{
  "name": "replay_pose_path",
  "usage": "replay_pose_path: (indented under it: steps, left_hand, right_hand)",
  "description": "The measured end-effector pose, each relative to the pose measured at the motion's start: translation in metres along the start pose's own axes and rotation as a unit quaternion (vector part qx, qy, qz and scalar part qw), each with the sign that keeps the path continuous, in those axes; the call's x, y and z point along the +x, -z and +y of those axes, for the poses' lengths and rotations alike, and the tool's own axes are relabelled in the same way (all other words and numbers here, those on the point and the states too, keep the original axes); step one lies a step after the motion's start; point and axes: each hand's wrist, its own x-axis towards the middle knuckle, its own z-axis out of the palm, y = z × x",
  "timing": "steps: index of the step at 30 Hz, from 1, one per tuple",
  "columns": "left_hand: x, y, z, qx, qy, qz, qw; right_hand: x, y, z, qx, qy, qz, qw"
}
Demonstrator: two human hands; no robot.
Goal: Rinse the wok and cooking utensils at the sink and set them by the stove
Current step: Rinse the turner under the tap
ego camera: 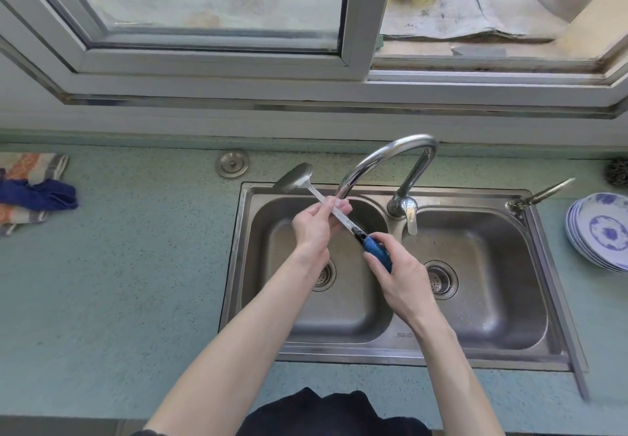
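Spatula (pixel 299 177) slants under the faucet (pixel 390 160), right hand (pixel 397 276) gripping its handle (blue-wrapped), left hand (pixel 314 223) pinching the shaft.

A silver metal spatula (pixel 299 177) with a blue handle, a steel-grey sink (pixel 475 350), a pale speckled green table (pixel 119 282), white plates (pixel 601 231) with blue floral patterns, and orange-striped and dark blue cloths (pixel 30 191).

Spatula (pixel 307 187) held over the left basin of the sink (pixel 557 303), plates (pixel 601 231) right, cloths (pixel 30 191) left.
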Motion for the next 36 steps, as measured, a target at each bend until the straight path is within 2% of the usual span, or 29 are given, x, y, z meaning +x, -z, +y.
replay_pose_path:
  steps: [5, 9, 17, 23, 29, 32, 36]
  left_hand:
    - [-0.015, -0.005, -0.007, -0.014, 0.008, -0.046, 0.999]
    - [-0.015, -0.001, -0.006, 0.001, 0.002, -0.053, 0.999]
    - [-0.001, -0.001, 0.003, 0.032, 0.012, -0.017, 0.999]
    - [0.03, -0.002, 0.035, -0.017, -0.006, 0.051, 0.999]
    - [0.031, -0.009, 0.042, -0.029, 0.013, 0.042, 0.999]
    - [0.024, -0.01, 0.03, -0.052, 0.017, 0.044, 0.998]
    - [0.012, -0.008, 0.006, -0.039, 0.019, 0.021, 0.999]
  right_hand:
    - [0.023, -0.007, -0.014, -0.008, 0.0, 0.004, 1.0]
    - [0.032, -0.011, -0.019, -0.004, 0.012, 0.004, 1.0]
    - [0.027, -0.018, -0.021, 0.028, 0.002, 0.006, 1.0]
    - [0.003, -0.011, -0.003, 0.047, -0.03, 0.009, 0.998]
    - [-0.005, -0.009, 0.012, 0.103, -0.064, -0.015, 0.993]
    - [0.0, -0.008, 0.013, 0.047, -0.078, -0.03, 0.995]
    - [0.004, -0.013, 0.012, 0.021, -0.087, -0.001, 0.996]
